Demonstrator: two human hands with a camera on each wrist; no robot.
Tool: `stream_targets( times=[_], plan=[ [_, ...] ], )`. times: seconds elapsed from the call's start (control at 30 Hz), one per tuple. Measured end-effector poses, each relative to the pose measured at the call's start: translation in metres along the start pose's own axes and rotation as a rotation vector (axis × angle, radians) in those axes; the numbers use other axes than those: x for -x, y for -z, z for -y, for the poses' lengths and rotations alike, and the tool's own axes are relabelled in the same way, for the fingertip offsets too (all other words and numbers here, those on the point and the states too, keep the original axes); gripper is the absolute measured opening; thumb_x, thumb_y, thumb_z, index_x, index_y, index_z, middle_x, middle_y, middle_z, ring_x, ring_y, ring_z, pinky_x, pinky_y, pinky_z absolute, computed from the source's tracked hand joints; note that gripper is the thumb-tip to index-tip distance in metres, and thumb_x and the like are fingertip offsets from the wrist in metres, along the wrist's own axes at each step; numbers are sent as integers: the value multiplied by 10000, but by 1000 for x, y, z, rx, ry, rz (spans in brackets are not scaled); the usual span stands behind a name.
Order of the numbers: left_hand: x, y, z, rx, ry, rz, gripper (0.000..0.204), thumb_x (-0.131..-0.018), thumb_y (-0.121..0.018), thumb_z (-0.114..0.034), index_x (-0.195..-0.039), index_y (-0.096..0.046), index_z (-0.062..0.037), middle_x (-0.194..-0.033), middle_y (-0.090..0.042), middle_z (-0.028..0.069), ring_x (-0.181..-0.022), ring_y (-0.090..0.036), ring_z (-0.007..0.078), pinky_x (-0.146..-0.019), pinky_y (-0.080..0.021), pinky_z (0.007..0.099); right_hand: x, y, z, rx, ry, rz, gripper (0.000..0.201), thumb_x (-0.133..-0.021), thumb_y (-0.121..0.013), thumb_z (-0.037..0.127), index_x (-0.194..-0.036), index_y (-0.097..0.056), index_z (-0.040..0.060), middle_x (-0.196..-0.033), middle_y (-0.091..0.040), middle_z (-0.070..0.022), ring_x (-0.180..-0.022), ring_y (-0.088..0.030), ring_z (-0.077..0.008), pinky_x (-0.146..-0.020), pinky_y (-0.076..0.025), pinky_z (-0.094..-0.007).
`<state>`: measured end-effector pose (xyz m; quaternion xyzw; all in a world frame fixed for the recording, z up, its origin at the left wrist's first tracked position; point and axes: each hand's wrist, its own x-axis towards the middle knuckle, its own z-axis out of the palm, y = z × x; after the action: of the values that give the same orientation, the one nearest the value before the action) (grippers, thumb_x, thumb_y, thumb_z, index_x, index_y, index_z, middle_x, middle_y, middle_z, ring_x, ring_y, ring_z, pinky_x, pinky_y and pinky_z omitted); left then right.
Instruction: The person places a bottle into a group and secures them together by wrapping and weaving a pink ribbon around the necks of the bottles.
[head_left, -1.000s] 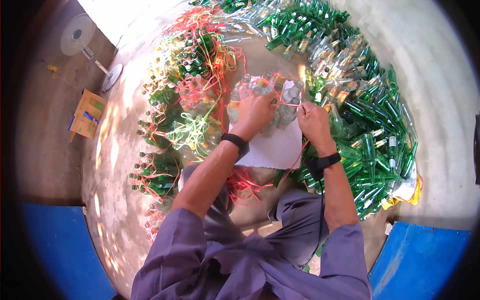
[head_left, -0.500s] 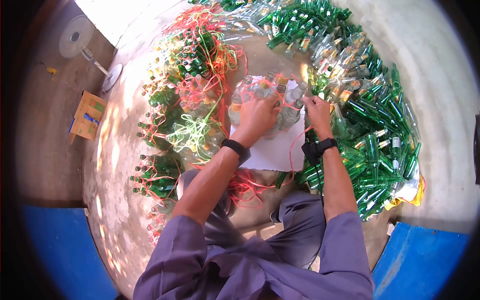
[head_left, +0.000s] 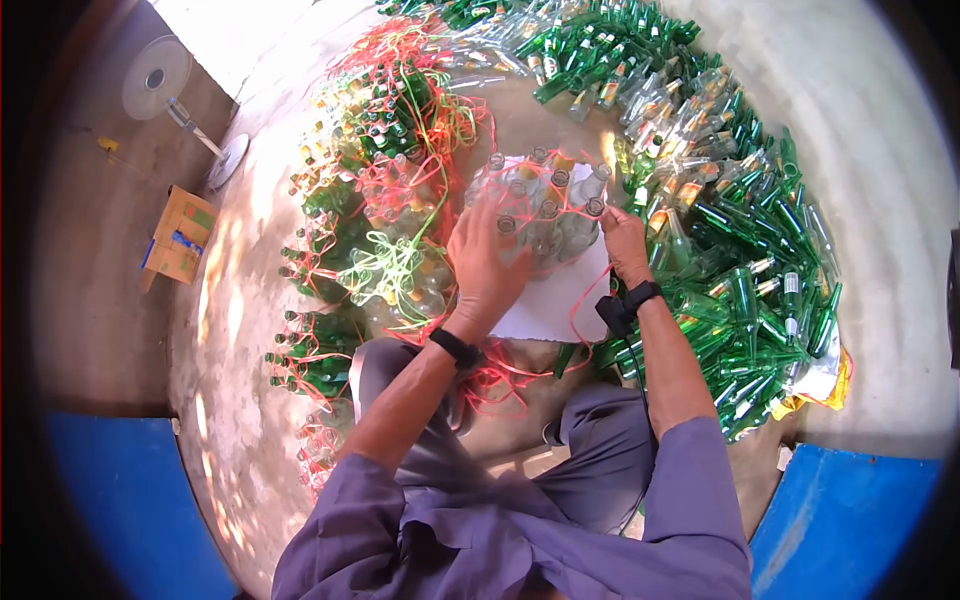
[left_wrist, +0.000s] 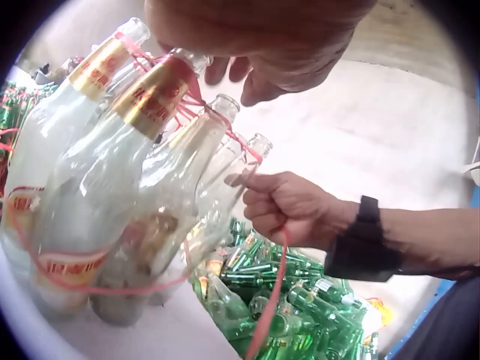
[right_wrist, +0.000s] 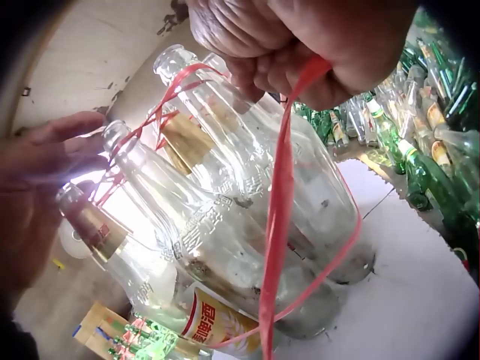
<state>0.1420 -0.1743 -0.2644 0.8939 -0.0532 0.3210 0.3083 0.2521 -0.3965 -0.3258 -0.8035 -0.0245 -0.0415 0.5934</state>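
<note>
On the white sheet (head_left: 550,300), the left hand (head_left: 487,262) rests open-fingered against the clear bottle cluster (head_left: 540,215); rightward, the right hand (head_left: 625,240) grips the red strap (right_wrist: 281,217), probably best pulled taut while the necks are steadied.

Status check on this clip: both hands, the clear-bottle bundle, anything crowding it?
Left hand open on clear glass bottle bundle. Right hand grips red plastic string looped round bottles. Green bottle pile close beside.
</note>
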Motion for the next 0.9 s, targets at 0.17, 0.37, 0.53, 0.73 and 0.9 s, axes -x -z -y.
stream_targets(
  times=[0.17,0.37,0.53,0.73,0.9],
  plan=[
    [11,-12,11,44,87,-9,977,-680,-818,-129,-1512,-309,-79,-1571,-341,179,-1386,-357,402,-1128,-316,491,-3,1,-11,21,-15,22,287,-976,-597,226,-1030,-687,-41,-637,-492,-31,-620,-426,-91,-577,-402,-301],
    [7,-26,30,-46,145,-50,892,-706,-804,-70,-1486,-372,-83,-1582,-323,181,-1364,-378,410,-1132,-328,479,-6,-2,-9,81,-14,2,303,-970,-613,257,-978,-692,-35,-609,-435,-59,-604,-411,-100,-574,-399,-317],
    [-6,-24,35,-38,150,-46,865,-711,-794,-22,-1479,-405,-105,-1584,-340,171,-1312,-429,411,-1104,-376,471,-5,-7,-10,-13,30,15,271,-973,-597,205,-944,-700,-43,-643,-441,67,-601,-347,-57,-531,-313,-261],
    [-29,-17,67,202,224,22,846,-716,-780,45,-1478,-457,-134,-1591,-345,146,-1305,-487,296,-1083,-427,397,-1,-24,-10,-46,96,13,253,-958,-635,216,-938,-701,-28,-613,-446,-22,-591,-370,-92,-542,-367,-306],
    [-38,0,70,352,247,60,750,-752,-768,6,-1442,-494,-105,-1568,-370,166,-1334,-486,312,-1079,-426,404,1,-35,-2,43,171,-20,290,-950,-651,242,-831,-646,-23,-605,-427,-150,-569,-358,-161,-549,-403,-353]
  ],
)
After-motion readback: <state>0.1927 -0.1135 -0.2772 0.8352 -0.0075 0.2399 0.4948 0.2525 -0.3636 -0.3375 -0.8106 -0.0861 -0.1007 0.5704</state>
